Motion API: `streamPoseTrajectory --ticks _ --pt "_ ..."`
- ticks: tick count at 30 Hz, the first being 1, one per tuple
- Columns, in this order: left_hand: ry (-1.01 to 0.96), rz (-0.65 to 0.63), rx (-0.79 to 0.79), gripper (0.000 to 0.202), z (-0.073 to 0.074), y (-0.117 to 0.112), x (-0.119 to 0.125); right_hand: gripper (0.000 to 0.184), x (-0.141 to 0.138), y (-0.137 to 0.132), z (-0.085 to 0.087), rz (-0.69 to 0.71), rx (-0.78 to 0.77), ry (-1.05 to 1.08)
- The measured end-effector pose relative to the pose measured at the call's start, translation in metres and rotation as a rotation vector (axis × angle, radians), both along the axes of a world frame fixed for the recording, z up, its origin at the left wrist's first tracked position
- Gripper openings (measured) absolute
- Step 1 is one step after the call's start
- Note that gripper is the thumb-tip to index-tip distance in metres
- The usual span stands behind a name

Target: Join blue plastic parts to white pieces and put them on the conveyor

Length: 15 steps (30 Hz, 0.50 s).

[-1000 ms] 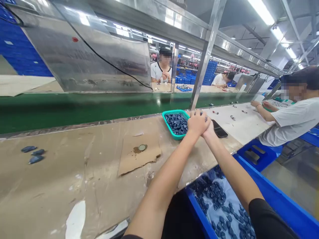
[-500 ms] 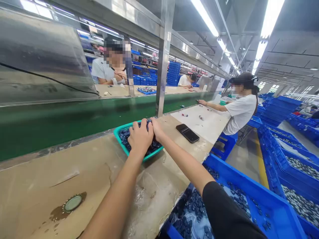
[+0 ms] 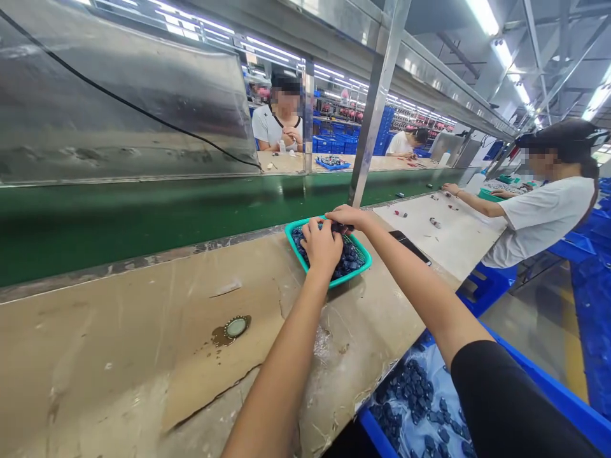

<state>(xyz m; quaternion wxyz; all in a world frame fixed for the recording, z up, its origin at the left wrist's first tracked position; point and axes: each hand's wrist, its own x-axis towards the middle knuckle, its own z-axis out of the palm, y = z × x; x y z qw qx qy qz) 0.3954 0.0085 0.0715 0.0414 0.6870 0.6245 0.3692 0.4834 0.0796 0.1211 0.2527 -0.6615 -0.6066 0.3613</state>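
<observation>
Teal plastic basket (image 3: 354,276) holds dark blue pieces (image 3: 346,262) under both hands (image 3: 321,247).

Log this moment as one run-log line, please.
Left hand: over dark blue pieces in teal plastic basket | Right hand: at basket's far rim | Nearby: blue plastic crate

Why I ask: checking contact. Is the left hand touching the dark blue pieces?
Touching: the head view shows the left hand down on the dark blue pieces.

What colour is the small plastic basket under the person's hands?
The basket is teal green; it shows best along its rim in the head view.
</observation>
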Motion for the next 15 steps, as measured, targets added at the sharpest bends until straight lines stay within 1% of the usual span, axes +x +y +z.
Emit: streamPoseTrajectory --ticks 3,7,8,10,12,14,15 --pt "0.008 -0.03 0.01 0.027 0.001 0.0 0.0 0.022 -0.004 -0.001 0.0 -0.019 0.059 -0.032" --pt "-0.036 -0.083 -0.001 0.032 0.0 0.004 -0.001 0.041 -0.002 -0.001 -0.003 -0.067 0.203 0.003" --pt "-0.041 -0.095 -0.001 0.032 -0.001 0.005 0.0 0.044 -0.002 -0.001 -0.005 -0.073 0.231 0.024" --pt "-0.044 -0.112 0.008 0.032 -0.005 0.005 0.002 0.043 -0.002 0.0 -0.008 -0.078 0.273 0.074" --pt "-0.053 -0.118 0.029 0.031 -0.006 0.005 0.004 0.037 -0.003 0.002 -0.012 -0.077 0.303 0.128" --pt "-0.058 -0.127 0.065 0.032 -0.002 0.005 0.002 0.031 -0.005 0.002 -0.015 -0.067 0.319 0.187" --pt "-0.049 -0.139 0.085 0.032 0.003 0.006 -0.002 0.029 -0.005 0.002 -0.016 -0.059 0.324 0.223"
